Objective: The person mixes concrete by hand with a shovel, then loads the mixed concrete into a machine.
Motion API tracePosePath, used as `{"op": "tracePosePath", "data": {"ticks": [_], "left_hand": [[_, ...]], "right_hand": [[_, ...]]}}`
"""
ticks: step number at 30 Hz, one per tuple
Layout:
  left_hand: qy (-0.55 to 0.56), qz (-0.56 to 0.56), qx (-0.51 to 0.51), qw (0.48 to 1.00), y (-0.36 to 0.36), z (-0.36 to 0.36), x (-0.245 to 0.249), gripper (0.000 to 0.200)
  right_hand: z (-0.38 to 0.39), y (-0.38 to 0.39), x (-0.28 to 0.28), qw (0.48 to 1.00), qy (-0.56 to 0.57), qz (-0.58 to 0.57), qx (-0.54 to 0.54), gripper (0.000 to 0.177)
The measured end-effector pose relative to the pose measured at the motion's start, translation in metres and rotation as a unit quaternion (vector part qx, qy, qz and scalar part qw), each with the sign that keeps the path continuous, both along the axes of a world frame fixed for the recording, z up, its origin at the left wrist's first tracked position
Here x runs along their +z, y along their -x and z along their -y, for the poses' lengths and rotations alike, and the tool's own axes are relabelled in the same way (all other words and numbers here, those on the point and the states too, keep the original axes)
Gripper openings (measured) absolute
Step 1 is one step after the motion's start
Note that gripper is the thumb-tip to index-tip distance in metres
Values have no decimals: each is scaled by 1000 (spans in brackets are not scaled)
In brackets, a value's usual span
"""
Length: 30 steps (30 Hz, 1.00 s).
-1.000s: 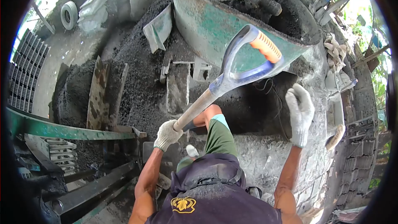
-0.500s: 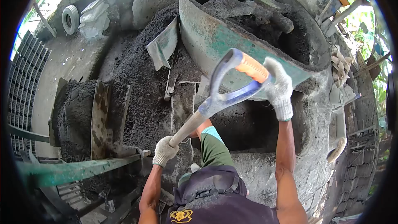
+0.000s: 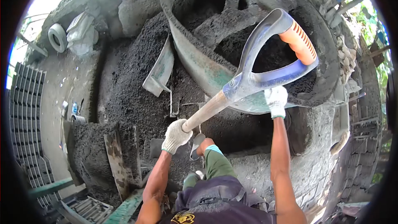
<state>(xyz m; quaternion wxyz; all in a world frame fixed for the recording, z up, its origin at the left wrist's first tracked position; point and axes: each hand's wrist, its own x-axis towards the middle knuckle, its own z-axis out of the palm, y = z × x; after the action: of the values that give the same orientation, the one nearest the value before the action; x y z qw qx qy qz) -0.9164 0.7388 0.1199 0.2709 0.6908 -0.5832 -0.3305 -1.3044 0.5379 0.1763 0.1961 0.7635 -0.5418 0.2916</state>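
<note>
A shovel [image 3: 207, 110] slants up from lower left to upper right, its blue D-handle with an orange grip [image 3: 298, 41] nearest the camera. Around the wooden shaft my left hand [image 3: 177, 136], in a whitish knitted glove, is closed. My right hand [image 3: 276, 99], gloved the same way, is off the orange grip, below the D-handle; its fingers are partly hidden behind the handle and I cannot tell how they are set. Part of a dark blade shows below my left hand. Behind the handle stands a round greenish drum [image 3: 195, 64] holding dark material and thick metal arms.
Dark granular material [image 3: 137, 79] is heaped left of the drum, with a bent metal plate [image 3: 161, 68] against the drum. A plank [image 3: 117, 161] stands at lower left. Farther off are a tire [image 3: 57, 38], pale sacks [image 3: 81, 33] and metal racks [image 3: 25, 120]. A dark pit [image 3: 240, 130] lies below the drum.
My right hand has let go of the orange grip. The shovel handle has moved up and right, closer to the camera. My left hand has shifted up and slightly right, still around the shaft.
</note>
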Motion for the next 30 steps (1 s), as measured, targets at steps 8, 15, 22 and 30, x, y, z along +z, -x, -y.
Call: {"op": "tracePosePath", "data": {"ticks": [8,15,22,30], "left_hand": [[-6,59,-60,996,-12,55,133,25],[8,179,-210,961,-4,104,201,27],[-13,245,-399,884,15,151,247,22],[-19,299,-574,762,46,168,304,21]], "right_hand": [[0,-12,24,986,-140,47,-75,28],[-16,-7,23,999,-25,-29,11,23],[-148,-113,278,955,-226,106,160,29],[-185,-148,319,955,-275,-102,-55,56]]}}
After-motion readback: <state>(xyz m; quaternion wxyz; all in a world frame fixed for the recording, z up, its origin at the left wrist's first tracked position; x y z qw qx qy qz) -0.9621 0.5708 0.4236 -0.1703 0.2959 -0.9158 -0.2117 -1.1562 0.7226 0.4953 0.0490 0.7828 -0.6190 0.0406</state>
